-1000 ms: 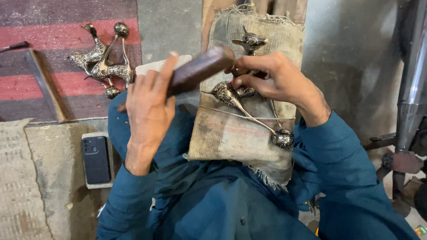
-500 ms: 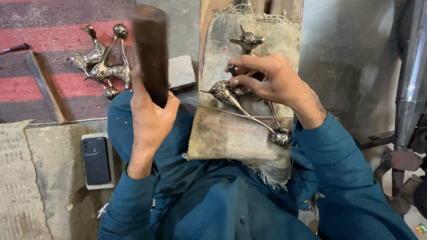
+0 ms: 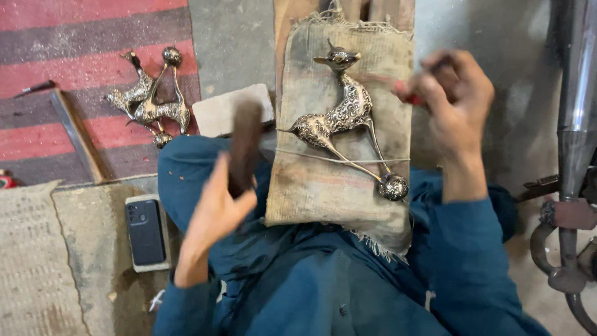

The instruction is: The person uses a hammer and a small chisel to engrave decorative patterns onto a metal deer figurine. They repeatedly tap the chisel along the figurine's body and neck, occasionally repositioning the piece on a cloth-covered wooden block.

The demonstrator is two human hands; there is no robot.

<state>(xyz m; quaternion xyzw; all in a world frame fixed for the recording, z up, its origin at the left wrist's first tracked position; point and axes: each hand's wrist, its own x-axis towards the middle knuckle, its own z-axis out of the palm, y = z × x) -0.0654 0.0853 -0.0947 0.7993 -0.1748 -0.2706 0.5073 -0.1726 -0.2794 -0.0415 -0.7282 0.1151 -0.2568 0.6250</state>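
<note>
Item: metal deer (image 3: 341, 118), tied by string on a burlap board (image 3: 336, 186) across my lap. I judge it stiff, heavy, thin-legged; hold by the body. Left hand (image 3: 214, 211) grips a mallet (image 3: 244, 146); right hand (image 3: 451, 93) pinches a small red-handled tool (image 3: 415, 98).

The dark wooden block (image 3: 244, 146) in the left hand (image 3: 214, 211) is motion-blurred. The right hand (image 3: 457, 93) is blurred too, its small red-handled tool (image 3: 415, 98) unreadable.
</note>
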